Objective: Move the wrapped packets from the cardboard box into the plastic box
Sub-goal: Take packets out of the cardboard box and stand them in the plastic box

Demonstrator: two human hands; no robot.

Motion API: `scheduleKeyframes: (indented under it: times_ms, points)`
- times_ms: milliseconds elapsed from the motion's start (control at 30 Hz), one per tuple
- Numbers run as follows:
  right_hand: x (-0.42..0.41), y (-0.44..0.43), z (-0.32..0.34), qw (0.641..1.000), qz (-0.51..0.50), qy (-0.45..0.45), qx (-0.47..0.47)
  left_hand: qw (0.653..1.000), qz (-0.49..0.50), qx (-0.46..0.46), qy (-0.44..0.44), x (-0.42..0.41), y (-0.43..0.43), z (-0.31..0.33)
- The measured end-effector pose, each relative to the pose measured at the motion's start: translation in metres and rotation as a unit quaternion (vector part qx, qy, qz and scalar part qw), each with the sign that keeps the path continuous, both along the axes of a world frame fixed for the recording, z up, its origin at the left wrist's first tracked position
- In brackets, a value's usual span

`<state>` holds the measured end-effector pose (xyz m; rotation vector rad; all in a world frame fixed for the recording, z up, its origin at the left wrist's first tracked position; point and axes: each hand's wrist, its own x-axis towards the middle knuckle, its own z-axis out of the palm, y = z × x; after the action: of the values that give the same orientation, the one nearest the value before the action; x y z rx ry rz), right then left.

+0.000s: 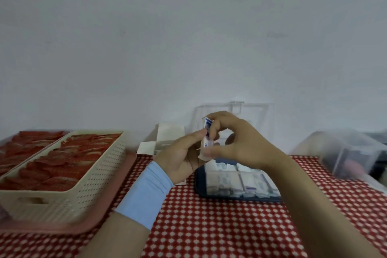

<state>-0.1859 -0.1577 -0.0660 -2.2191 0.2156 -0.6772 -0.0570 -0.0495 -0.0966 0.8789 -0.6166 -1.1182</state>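
Clearly, the left hand and right hand together pinch a small upright stack of wrapped packets, held above the plastic box, which holds more packets; the open cardboard box sits behind.

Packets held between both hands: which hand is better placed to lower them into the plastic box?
Probably the right hand. It pinches the packets top and bottom, and the plastic box lies just beneath it. The left hand holds them from the side, nearer the cardboard box.
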Motion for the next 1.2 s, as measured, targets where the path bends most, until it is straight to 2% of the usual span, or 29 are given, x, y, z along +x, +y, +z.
scheduleKeyframes:
  times_ms: [67,133,333,433,533,600,733,967,1033,1100,1200]
  points:
    - [-0.002,0.003,-0.002,0.997,0.004,0.031,-0.069,1.0,0.008,0.007,0.002,-0.002,0.0,0.0]
    - [-0.001,0.002,-0.005,0.994,-0.014,0.026,-0.108,1.0,0.018,0.015,0.003,-0.004,-0.001,-0.001]
    - [0.002,0.0,-0.01,0.991,-0.02,0.003,-0.129,1.0,0.019,-0.006,0.006,-0.004,-0.006,-0.007]
    - [0.0,-0.003,-0.008,0.996,0.005,0.012,-0.093,1.0,0.02,-0.01,-0.008,-0.003,-0.005,-0.007]
    - [-0.001,-0.01,-0.004,0.997,0.046,-0.022,0.059,1.0,0.004,-0.006,-0.027,0.0,-0.002,-0.007]
    - [-0.002,-0.016,-0.002,0.991,0.031,-0.021,0.126,0.999,-0.02,-0.004,-0.04,0.002,0.002,-0.008]
    - [-0.012,-0.022,0.002,0.992,0.054,0.063,0.095,0.995,-0.063,0.0,-0.071,0.004,0.007,-0.01]
    - [-0.019,-0.023,0.009,0.993,0.049,0.079,0.073,0.991,-0.064,0.038,-0.108,-0.001,0.006,-0.009]
    - [-0.023,-0.025,0.011,0.993,0.036,0.084,0.068,0.986,-0.051,0.061,-0.147,-0.004,0.005,-0.005]
    - [-0.028,-0.03,0.014,0.994,0.0,0.076,0.073,0.97,-0.009,0.077,-0.23,-0.004,0.003,0.001]
    - [-0.032,-0.048,0.019,0.989,-0.083,0.078,0.096,0.905,0.115,0.09,-0.4,-0.001,0.0,0.01]
